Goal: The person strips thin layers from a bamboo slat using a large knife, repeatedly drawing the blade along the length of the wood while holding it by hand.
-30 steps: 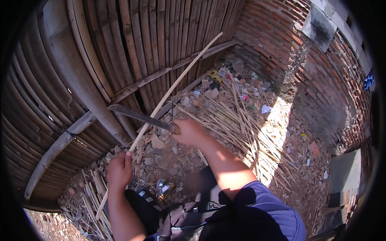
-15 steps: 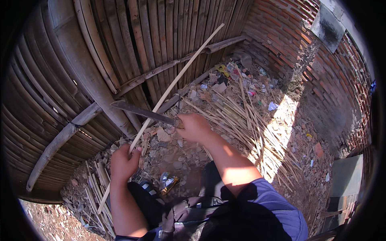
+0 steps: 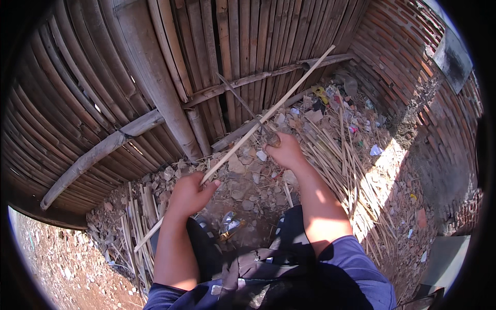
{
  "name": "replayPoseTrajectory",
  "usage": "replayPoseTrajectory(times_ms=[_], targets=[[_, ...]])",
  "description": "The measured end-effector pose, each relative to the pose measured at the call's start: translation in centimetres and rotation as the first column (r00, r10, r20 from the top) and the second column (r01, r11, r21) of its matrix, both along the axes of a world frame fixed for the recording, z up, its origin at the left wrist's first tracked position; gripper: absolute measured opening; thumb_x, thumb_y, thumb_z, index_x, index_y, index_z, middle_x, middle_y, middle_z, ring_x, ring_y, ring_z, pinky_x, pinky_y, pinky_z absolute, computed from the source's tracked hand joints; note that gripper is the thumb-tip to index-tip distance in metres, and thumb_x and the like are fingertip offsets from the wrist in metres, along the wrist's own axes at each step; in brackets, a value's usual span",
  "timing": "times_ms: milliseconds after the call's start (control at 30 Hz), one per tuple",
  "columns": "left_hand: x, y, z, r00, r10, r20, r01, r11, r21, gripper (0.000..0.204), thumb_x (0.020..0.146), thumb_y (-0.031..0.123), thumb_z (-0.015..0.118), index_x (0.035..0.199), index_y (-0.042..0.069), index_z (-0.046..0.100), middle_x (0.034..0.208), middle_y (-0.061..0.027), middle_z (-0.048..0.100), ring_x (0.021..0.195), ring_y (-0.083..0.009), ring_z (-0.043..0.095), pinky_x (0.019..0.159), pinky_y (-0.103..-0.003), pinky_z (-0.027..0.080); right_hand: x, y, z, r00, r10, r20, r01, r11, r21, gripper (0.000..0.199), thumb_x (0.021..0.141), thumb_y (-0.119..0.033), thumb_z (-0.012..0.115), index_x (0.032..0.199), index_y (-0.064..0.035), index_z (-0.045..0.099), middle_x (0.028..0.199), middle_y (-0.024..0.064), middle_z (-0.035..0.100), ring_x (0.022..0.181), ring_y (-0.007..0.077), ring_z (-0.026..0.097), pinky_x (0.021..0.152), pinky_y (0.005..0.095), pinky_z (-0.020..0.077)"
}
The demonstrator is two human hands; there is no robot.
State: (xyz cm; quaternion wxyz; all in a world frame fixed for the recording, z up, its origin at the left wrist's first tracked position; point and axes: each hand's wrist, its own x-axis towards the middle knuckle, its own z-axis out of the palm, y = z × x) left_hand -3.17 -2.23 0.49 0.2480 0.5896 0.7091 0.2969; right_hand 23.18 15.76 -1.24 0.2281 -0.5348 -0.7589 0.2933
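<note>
A long, pale bamboo strip [image 3: 235, 146] slants from low on the left up toward the far right. My left hand [image 3: 192, 194] is closed round its lower part, thumb lying along it, and the tail end shows beside my left forearm. In my right hand [image 3: 284, 152] is the handle of a machete [image 3: 242, 102]. Its dark blade crosses the strip just past the handle, with the tip pointing away toward the bamboo wall. Whether the blade's edge touches the strip I cannot tell.
A slatted bamboo wall [image 3: 248, 46] with a thick post [image 3: 157, 77] rises ahead and left. On the right stands a brick wall [image 3: 398, 67]. Piles of split bamboo strips [image 3: 349, 170] lie right, and more bamboo pieces [image 3: 137, 222] left, over rubble and litter. A shiny wrapper [image 3: 230, 226] lies between my legs.
My right hand has moved further up along the strip, and the machete has swung from nearly crosswise to pointing more away. The whole view has shifted, too; my left hand keeps its hold.
</note>
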Motion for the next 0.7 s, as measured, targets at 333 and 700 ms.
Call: replayPoseTrajectory(times_ms=[333, 700], targets=[[0.5, -0.3, 0.6, 0.998, 0.004, -0.069, -0.009, 0.998, -0.069, 0.044, 0.089, 0.044, 0.075, 0.087, 0.0, 0.07, 0.072, -0.0198, 0.066, 0.07, -0.0409, 0.068, 0.067, -0.048, 0.053, -2.4, -2.4, 1.7, 0.94, 0.28, 0.193, -0.262, 0.958, -0.115, 0.043, 0.081, -0.03, 0.078, 0.117, -0.0082, 0.072, 0.101, 0.0204, 0.075, 0.1, 0.0391, 0.071, 0.088, 0.0455, 0.0559], [1.3, 0.1, -0.4, 0.989, -0.022, -0.148, 0.01, 0.997, -0.077, 0.045, 0.09, 0.045, 0.073, 0.093, 0.001, 0.069, 0.072, -0.0209, 0.068, 0.076, -0.0434, 0.071, 0.073, -0.052, 0.055, -3.1, -3.5, 0.7, 0.884, 0.307, 0.352, -0.316, 0.948, -0.032, 0.039, 0.079, -0.034, 0.079, 0.111, -0.0102, 0.074, 0.096, 0.0202, 0.074, 0.095, 0.0401, 0.07, 0.082, 0.048, 0.0555]])
